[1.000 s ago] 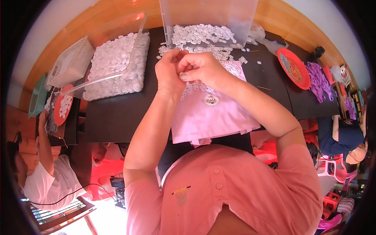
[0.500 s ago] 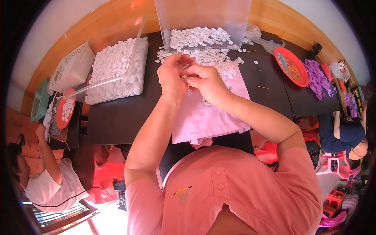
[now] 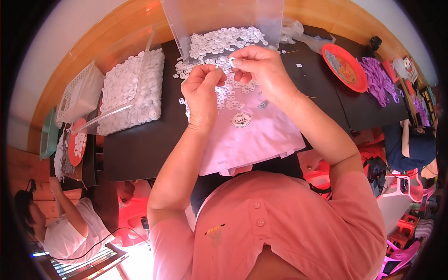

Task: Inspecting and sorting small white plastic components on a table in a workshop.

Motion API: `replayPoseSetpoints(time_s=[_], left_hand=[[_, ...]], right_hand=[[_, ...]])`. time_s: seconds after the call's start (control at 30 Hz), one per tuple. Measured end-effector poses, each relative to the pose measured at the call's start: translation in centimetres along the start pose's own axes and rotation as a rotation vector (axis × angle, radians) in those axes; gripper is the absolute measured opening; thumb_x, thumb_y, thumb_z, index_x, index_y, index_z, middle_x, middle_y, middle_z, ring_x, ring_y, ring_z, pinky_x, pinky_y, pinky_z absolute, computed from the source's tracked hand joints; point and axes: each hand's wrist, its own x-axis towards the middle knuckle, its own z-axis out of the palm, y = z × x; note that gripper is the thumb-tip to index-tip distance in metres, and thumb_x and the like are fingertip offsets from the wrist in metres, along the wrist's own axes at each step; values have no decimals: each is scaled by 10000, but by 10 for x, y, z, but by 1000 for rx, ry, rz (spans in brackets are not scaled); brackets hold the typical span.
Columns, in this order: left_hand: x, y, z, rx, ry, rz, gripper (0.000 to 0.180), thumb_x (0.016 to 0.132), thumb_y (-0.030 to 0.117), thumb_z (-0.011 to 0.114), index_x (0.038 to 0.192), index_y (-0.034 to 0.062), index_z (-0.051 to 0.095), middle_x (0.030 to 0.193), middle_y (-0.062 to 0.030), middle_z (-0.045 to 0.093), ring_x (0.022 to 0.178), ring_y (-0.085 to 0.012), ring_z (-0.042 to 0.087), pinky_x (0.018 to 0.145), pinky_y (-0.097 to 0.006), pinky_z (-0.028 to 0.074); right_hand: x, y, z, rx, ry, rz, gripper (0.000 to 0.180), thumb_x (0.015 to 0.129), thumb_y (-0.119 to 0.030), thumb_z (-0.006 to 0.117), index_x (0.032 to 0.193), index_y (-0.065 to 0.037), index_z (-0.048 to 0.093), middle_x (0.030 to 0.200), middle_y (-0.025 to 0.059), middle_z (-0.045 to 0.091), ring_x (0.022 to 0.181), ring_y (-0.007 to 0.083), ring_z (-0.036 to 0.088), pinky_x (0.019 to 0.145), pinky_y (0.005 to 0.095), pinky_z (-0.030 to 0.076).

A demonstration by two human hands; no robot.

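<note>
The right hand (image 3: pixel 269 71) pinches a white piece (image 3: pixel 232 61) above the pink cloth (image 3: pixel 249 142); the left hand (image 3: pixel 201 95) curls just beside it, its hold unclear. A light fingertip grip should best steady so small a part.

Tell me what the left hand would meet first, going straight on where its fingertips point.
Likely the right hand or the white piece it pinches: the left hand's fingertips point rightward at them, though depth is unclear.
</note>
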Motion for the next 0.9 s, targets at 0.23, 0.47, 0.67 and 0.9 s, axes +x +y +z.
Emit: replayPoseSetpoints(time_s=[0.23,0.47,0.67,0.9], left_hand=[[-3,-2,-1,108,-42,18,115,849,84,637,867,-30,639,765,-82,650,695,-154,603,699,-286,491],[-4,0,0,151,-50,-1,121,847,83,629,868,-36,636,755,-78,641,695,-150,602,688,-287,493],[-4,0,-1,147,-59,-6,119,842,81,629,866,-35,637,752,-74,636,690,-148,600,684,-288,494],[-5,0,-1,139,-69,0,117,841,80,633,866,-34,638,750,-69,634,689,-145,598,684,-285,492]], right_hand=[[1,-3,-3,0,1,-3,148,871,-75,631,970,28,670,799,60,660,646,106,599,574,234,486],[-1,-4,-3,-60,-32,-15,158,873,-73,631,993,21,670,815,53,659,667,116,602,593,240,469],[-1,-2,-3,-90,-41,-37,157,868,-71,633,990,18,679,801,49,659,661,105,600,582,232,465],[-2,0,-1,-54,-35,-54,111,842,-35,654,937,8,694,759,44,654,632,91,594,542,222,477]])
